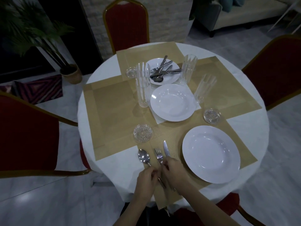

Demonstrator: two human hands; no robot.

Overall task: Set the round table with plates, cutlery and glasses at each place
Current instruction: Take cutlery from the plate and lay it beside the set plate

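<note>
**Round table, six o'clock place: cutlery under both hands**

White cloth covers the table (241, 132), with tan mats crossing at its middle and red chairs around it. From my feed, spoon (144, 157), fork (158, 155) and knife (166, 150) lie side by side at six o'clock. Their long axes run six to twelve, tips away from me and handles toward the wrists. My left hand (145, 178) pinches the spoon's handle. The right hand (175, 172) has its fingers curled on what looks like the knife's handle (the light is dim, so it could be the fork's). The fork's handle passes between the two hands.

Each hand sits at the handle end, so any straightening is a short slide. The near plate (211, 159) lies just beside the knife at three o'clock, so there is little room that way. A coaster (143, 133) sits near the tips at twelve. Open cloth lies at nine, and the table's edge is close under the wrists.

Spare cutlery is on the far plate (169, 77) at twelve, among three glasses (143, 84).
</note>
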